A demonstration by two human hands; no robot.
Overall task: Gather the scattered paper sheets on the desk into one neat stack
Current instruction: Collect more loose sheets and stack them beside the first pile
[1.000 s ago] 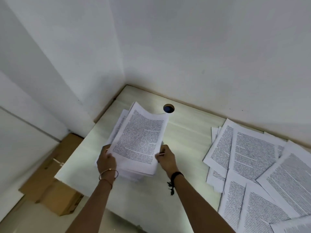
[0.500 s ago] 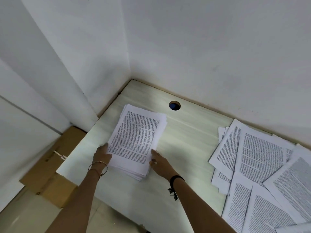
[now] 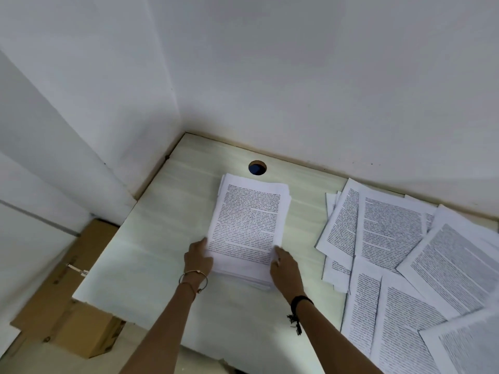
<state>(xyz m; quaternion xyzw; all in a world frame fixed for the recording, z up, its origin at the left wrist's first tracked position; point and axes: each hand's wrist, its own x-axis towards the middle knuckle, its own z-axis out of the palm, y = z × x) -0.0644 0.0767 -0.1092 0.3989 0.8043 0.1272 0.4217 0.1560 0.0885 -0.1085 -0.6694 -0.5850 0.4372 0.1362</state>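
A thick stack of printed paper sheets lies flat on the pale wooden desk, just in front of a round cable hole. My left hand clasps the stack's near left edge, thumb on the top sheet. My right hand holds the near right corner, fingers laid over the edge. Several loose printed sheets lie overlapping and askew across the right part of the desk, reaching the right and bottom borders of the view.
The cable hole sits near the back wall. White walls meet in a corner behind the desk's far left end. Cardboard boxes stand on the floor beside the desk's left edge.
The stack was held lifted off the desk by both hands, then set down flat. It now lies farther right and straighter, with both hands still at its near edges.
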